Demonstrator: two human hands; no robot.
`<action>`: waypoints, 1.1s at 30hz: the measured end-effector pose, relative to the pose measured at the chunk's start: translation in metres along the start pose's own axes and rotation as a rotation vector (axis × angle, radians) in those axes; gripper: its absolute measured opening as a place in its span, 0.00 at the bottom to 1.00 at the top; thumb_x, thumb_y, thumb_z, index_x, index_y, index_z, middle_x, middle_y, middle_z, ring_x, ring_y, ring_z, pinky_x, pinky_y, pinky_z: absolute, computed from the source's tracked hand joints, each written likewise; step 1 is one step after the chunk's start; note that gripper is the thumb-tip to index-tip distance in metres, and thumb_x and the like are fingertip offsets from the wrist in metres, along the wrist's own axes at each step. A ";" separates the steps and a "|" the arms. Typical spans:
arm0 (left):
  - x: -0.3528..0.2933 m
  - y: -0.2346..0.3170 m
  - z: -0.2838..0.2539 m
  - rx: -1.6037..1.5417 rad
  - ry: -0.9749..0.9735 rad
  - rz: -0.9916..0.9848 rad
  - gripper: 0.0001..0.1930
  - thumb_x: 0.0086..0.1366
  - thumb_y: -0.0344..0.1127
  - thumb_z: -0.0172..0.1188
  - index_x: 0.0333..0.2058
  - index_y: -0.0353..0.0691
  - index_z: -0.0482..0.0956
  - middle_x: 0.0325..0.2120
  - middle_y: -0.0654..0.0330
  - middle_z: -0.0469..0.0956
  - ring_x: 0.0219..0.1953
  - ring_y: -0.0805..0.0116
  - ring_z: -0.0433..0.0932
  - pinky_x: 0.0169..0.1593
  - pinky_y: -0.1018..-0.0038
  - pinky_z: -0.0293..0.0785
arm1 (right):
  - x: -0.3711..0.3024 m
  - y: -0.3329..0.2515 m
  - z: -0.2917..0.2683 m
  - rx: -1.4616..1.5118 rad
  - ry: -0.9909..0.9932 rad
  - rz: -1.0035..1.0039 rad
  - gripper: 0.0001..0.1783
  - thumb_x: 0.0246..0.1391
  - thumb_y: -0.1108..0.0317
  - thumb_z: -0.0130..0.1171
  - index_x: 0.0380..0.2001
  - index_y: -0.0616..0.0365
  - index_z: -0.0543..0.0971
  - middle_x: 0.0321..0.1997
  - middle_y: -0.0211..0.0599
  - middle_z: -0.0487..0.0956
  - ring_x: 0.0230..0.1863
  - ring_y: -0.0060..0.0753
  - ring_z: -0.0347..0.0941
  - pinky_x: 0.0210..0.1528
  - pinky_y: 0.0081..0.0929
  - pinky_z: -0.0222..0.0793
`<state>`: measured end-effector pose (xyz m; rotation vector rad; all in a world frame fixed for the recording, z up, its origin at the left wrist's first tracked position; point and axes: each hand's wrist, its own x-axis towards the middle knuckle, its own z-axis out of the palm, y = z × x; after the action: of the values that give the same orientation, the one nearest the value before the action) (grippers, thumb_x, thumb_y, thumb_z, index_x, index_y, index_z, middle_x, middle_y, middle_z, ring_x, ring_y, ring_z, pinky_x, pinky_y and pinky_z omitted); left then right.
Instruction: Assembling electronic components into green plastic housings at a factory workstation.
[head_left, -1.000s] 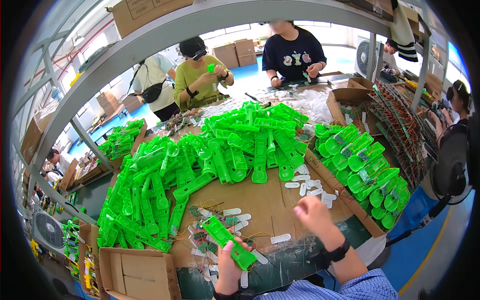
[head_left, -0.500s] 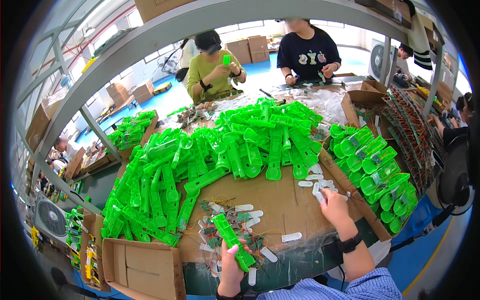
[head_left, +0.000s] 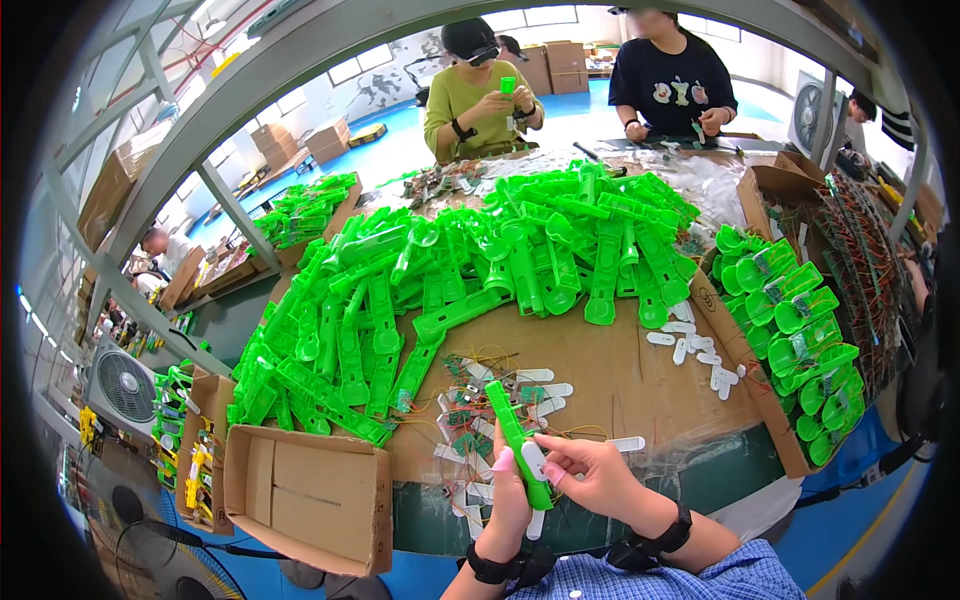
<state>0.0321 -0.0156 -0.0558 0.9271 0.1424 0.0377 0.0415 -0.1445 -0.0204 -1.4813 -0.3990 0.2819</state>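
Note:
My left hand (head_left: 507, 500) is closed around a long green plastic housing (head_left: 510, 418), held upright and slightly tilted above the near table edge. In my right hand (head_left: 592, 478), thumb and fingers pinch a small white oval plastic piece (head_left: 535, 460) against the side of that housing. Just behind my hands, a cluster of circuit boards with thin wires and white strips (head_left: 468, 420) lies on the cardboard. A big heap of green housings (head_left: 480, 250) spreads across the far part of the table.
Loose white pieces (head_left: 712, 362) lie at the right, beside a carton of green parts (head_left: 800, 340). An open cardboard box (head_left: 310, 500) stands at the near left. Wired boards (head_left: 860, 290) are piled far right. Two people (head_left: 485, 100) work across the table under a metal frame.
My right hand has come from the loose white pieces at the right to the green housing, bringing a white piece. The left hand still holds the housing. The view has shifted.

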 end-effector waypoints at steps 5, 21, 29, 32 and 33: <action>-0.008 -0.012 -0.014 0.132 0.007 0.063 0.25 0.62 0.45 0.36 0.57 0.47 0.49 0.30 0.63 0.65 0.31 0.73 0.66 0.35 0.76 0.66 | -0.006 0.006 0.009 -0.220 0.042 -0.113 0.15 0.49 0.73 0.54 0.43 0.61 0.74 0.30 0.37 0.76 0.26 0.19 0.72 0.30 0.18 0.69; -0.011 -0.007 -0.011 0.142 0.043 0.115 0.30 0.60 0.42 0.36 0.61 0.50 0.40 0.32 0.62 0.65 0.33 0.71 0.68 0.36 0.74 0.69 | -0.011 0.003 0.011 -0.106 0.119 -0.057 0.17 0.50 0.73 0.54 0.46 0.60 0.73 0.31 0.35 0.77 0.28 0.16 0.72 0.31 0.16 0.70; -0.012 -0.001 -0.006 0.130 -0.002 0.049 0.33 0.59 0.43 0.39 0.61 0.47 0.38 0.41 0.59 0.63 0.40 0.69 0.66 0.43 0.73 0.66 | -0.013 -0.002 0.005 -0.038 0.108 -0.004 0.19 0.49 0.77 0.54 0.47 0.64 0.71 0.34 0.35 0.77 0.32 0.16 0.73 0.36 0.14 0.70; -0.012 -0.002 -0.006 0.131 -0.031 0.058 0.33 0.59 0.44 0.39 0.61 0.45 0.39 0.45 0.58 0.61 0.42 0.68 0.65 0.45 0.72 0.65 | -0.013 0.001 0.005 0.000 0.112 0.007 0.19 0.49 0.77 0.54 0.47 0.65 0.71 0.34 0.35 0.77 0.32 0.16 0.73 0.36 0.14 0.71; -0.012 -0.002 -0.007 0.131 -0.030 0.057 0.33 0.59 0.44 0.39 0.61 0.45 0.39 0.45 0.58 0.61 0.42 0.68 0.65 0.45 0.72 0.65 | -0.013 0.001 0.006 0.001 0.112 0.008 0.19 0.49 0.77 0.54 0.47 0.65 0.71 0.34 0.35 0.77 0.32 0.16 0.73 0.36 0.14 0.71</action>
<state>0.0190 -0.0128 -0.0601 1.0623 0.0913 0.0678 0.0270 -0.1448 -0.0226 -1.4899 -0.3035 0.2046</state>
